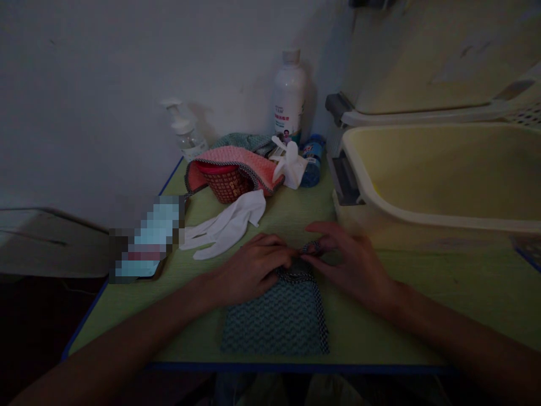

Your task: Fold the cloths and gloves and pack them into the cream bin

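Note:
A teal cleaning cloth (274,324) with a black-and-white checked border lies on the table near its front edge. Its far side is bunched up between my two hands. My left hand (260,265) rests on the upper left of the cloth, fingers curled down and closed on the gathered fabric. From the right, my right hand (346,259) pinches a raised bit of the checked border between thumb and fingers. The fingertips of both hands almost meet over the fold, and part of the cloth is hidden under the left hand.
Behind my hands lie a white glove (230,225) and a red patterned cup (228,183) under a pink cloth (240,155). A pump bottle (186,132), a white bottle (289,96) and a blue container (313,160) stand near the wall. A phone (147,239) lies left; a cream bin (401,217) stands right.

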Demonstrator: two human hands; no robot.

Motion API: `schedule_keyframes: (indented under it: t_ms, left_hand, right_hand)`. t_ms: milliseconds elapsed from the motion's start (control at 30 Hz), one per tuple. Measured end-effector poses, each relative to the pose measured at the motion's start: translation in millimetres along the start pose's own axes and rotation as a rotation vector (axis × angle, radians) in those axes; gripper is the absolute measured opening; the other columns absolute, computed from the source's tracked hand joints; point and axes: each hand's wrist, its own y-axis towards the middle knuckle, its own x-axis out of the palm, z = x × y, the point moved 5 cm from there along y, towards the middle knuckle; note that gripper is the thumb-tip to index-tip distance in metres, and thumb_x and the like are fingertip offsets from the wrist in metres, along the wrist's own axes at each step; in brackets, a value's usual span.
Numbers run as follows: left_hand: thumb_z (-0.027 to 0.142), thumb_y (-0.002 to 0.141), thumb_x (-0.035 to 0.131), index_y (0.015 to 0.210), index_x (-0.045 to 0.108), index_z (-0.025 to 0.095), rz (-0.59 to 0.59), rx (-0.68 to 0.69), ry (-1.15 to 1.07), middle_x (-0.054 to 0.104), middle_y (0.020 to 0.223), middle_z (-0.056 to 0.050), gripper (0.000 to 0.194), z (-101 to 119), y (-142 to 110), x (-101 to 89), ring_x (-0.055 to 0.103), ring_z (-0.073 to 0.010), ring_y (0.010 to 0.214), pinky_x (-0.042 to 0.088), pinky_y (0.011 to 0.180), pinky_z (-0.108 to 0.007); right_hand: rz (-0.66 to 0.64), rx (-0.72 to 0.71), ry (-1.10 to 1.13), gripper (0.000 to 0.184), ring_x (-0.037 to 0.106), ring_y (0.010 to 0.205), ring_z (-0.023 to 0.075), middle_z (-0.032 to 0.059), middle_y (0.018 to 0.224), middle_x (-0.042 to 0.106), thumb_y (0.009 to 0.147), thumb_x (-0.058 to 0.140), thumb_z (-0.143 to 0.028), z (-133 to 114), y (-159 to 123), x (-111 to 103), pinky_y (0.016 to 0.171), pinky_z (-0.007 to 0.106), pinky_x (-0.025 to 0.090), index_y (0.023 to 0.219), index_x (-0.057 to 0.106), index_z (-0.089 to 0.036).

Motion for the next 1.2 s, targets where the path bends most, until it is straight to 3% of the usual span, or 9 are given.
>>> schedule_keyframes:
  t_ms: [233,400,500,600,967,1200]
  left_hand:
    - [-0.004,0.07,0.039,0.083,0.051,0.017,0.028,0.03,0.015,0.067,0.099,-0.005,0.028,1.3,-0.1,-1.9,0.055,-0.0181,0.095,0.046,0.083,-0.033]
    - [-0.001,0.075,0.041,0.081,0.051,0.017,0.096,0.088,0.049,0.066,0.087,-0.005,0.022,2.4,-1.4,-3.8,0.058,-0.0165,0.085,0.047,0.078,-0.031]
    - [-0.001,0.074,0.041,0.081,0.051,0.017,0.154,0.141,0.032,0.065,0.084,-0.005,0.022,4.9,-2.0,-7.2,0.059,-0.0154,0.081,0.047,0.076,-0.031]
    - [-0.001,0.068,0.041,0.077,0.048,0.019,0.225,0.197,-0.048,0.064,0.078,-0.003,0.023,8.4,-3.3,-13.0,0.058,-0.0146,0.076,0.047,0.075,-0.032]
    - [0.009,0.057,0.04,0.074,0.044,0.019,0.374,0.313,-0.217,0.059,0.065,-0.002,0.021,12.6,-8.5,-20.5,0.054,-0.0136,0.063,0.045,0.066,-0.032]
    - [0.008,0.061,0.041,0.077,0.046,0.019,0.345,0.298,-0.206,0.059,0.065,-0.003,0.02,15.8,-8.0,-18.9,0.054,-0.0141,0.062,0.045,0.065,-0.034]
  right_hand:
    - [-0.211,-0.076,-0.185,0.037,0.068,0.066,0.0182,0.0016,0.078,0.071,0.08,0.058,-0.014,3.6,0.8,3.8,0.058,0.027,0.051,0.115,0.049,-0.021]
    - [-0.357,-0.192,-0.266,0.023,0.067,0.065,0.0163,0.0034,0.08,0.071,0.082,0.049,-0.008,-7.2,2.4,1.3,0.057,0.025,0.047,0.1,0.059,-0.018]
    - [-0.437,-0.273,-0.255,0.024,0.067,0.074,0.0164,0.0049,0.085,0.071,0.082,0.047,-0.004,-14.7,3.8,-0.9,0.064,0.026,0.049,0.094,0.065,-0.016]
    - [-0.493,-0.335,-0.269,0.03,0.067,0.085,0.0174,0.0062,0.099,0.071,0.083,0.047,-0.002,-17.3,3.5,-1.0,0.073,0.027,0.051,0.101,0.066,-0.015]
    - [-0.462,-0.589,-0.6,0.027,0.062,0.089,0.0155,0.0051,0.113,0.064,0.092,0.046,-0.017,-22.8,-7.7,3.8,0.071,0.028,0.051,0.115,0.06,-0.02]
    - [-0.465,-0.629,-0.67,0.022,0.057,0.078,0.0159,0.0036,0.097,0.062,0.089,0.051,-0.018,-25.2,-14.9,10.5,0.058,0.028,0.047,0.109,0.061,-0.019]
